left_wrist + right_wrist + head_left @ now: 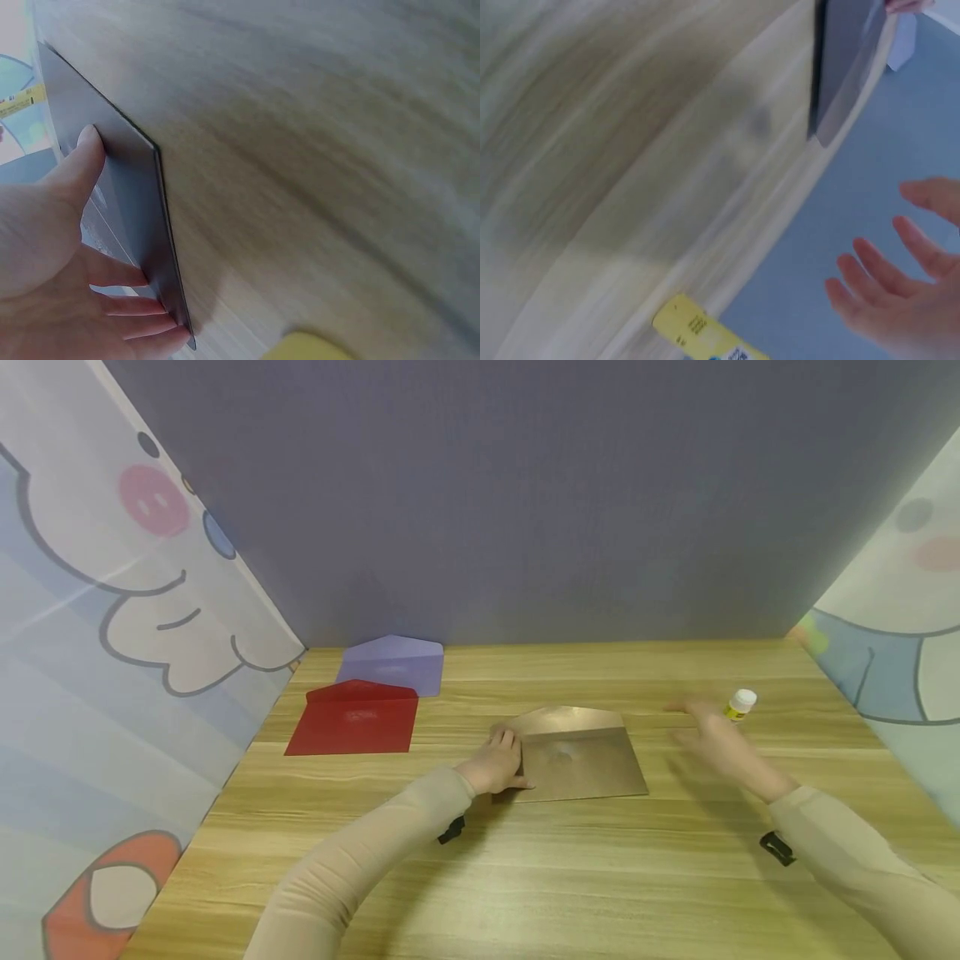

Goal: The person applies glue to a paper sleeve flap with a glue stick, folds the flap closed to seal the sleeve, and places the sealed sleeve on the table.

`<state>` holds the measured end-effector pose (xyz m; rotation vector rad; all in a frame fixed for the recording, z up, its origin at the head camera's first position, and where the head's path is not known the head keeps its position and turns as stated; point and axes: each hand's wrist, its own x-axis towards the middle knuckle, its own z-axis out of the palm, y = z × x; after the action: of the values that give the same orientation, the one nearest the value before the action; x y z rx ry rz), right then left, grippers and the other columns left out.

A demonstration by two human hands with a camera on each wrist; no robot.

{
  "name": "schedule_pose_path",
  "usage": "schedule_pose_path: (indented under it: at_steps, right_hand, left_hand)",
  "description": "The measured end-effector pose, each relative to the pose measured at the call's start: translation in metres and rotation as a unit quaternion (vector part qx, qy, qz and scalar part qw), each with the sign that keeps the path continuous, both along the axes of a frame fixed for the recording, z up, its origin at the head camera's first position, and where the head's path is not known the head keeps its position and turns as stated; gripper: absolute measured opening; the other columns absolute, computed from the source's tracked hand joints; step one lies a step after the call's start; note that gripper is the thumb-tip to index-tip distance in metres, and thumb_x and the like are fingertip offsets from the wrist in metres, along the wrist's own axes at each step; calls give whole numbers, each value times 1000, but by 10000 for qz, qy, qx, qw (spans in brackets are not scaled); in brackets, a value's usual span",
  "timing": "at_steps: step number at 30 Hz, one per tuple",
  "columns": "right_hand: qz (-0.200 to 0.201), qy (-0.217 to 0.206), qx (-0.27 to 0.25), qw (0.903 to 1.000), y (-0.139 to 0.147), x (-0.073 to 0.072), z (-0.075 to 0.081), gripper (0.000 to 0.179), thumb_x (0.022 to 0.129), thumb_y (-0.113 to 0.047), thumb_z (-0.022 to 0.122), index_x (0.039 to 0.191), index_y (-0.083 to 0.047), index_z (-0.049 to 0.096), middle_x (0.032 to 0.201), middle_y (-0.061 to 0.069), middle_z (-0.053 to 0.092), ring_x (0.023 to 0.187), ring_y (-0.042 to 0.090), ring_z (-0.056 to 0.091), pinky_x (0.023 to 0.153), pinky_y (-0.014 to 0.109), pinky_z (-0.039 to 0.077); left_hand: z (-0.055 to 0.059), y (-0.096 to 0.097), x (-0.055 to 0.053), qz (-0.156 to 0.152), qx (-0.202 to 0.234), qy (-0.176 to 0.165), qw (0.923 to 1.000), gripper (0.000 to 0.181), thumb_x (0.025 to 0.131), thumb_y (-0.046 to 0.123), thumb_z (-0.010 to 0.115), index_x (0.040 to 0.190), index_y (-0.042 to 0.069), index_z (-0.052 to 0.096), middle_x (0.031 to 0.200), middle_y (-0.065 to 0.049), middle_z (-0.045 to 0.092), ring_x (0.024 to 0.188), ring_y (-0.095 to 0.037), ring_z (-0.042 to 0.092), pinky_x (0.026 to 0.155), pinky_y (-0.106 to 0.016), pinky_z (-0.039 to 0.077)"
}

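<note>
A brown envelope (581, 768) lies on the table with its flap (577, 720) unfolded toward the back. My left hand (495, 763) rests on the envelope's left end. In the left wrist view, its thumb (90, 154) lies across the envelope's face and the other fingers touch it near one edge. To the right, my right hand (716, 743) is held above the table, blurred and holding nothing. A small yellow bottle (697, 328) with a white cap (744, 697) stands just beyond that hand, its label partly overlapped by the hand in the head view.
At the left of the wooden table (570, 877) lie a red envelope (356, 727) and, behind it, a purple envelope (397, 668), both with flaps unfolded. A grey panel (555, 510) borders the back. Cartoon-printed curtains (75, 652) hang at both sides.
</note>
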<state>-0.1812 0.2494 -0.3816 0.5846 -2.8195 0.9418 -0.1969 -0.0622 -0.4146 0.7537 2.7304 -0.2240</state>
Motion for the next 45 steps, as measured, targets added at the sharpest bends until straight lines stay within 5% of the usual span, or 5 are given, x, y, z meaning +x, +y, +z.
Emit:
schedule_pose_path:
  at_steps: [9, 26, 36, 45]
  right_hand:
    - [589, -163, 395, 9974, -21, -16, -20, 37, 81, -2, 59, 112, 14, 47, 110, 33, 50, 101, 46, 47, 85, 55, 39]
    - [1156, -204, 1228, 9855, -44, -34, -41, 76, 67, -19, 76, 123, 14, 38, 122, 34, 41, 111, 49, 38, 93, 56, 32]
    - [1224, -463, 1256, 9834, -49, -38, -37, 87, 64, -20, 78, 128, 14, 29, 127, 37, 33, 114, 51, 34, 94, 57, 30]
    - [1115, -617, 1384, 9821, -52, -41, -38, 90, 62, -19, 79, 129, 14, 28, 126, 35, 35, 112, 48, 38, 93, 54, 34]
  left_hand:
    - [-2, 1, -2, 32, 6, -2, 10000, 85, 81, 55, 47, 135, -6, 25, 134, -19, 27, 128, -30, 23, 106, -35, 21]
    - [4, 0, -1, 47, 184, -74, 9998, 84, 80, 53, 52, 133, -7, 29, 134, -20, 29, 126, -30, 26, 105, -32, 25]
    - [7, -3, -10, -298, 142, 109, 9994, 83, 73, 52, 59, 130, -5, 38, 117, -13, 43, 107, -21, 46, 87, -23, 43]
    - [9, -2, -11, 95, 658, 124, 9977, 103, 63, 47, 69, 139, -1, 17, 136, -25, 21, 127, -38, 23, 105, -43, 22]
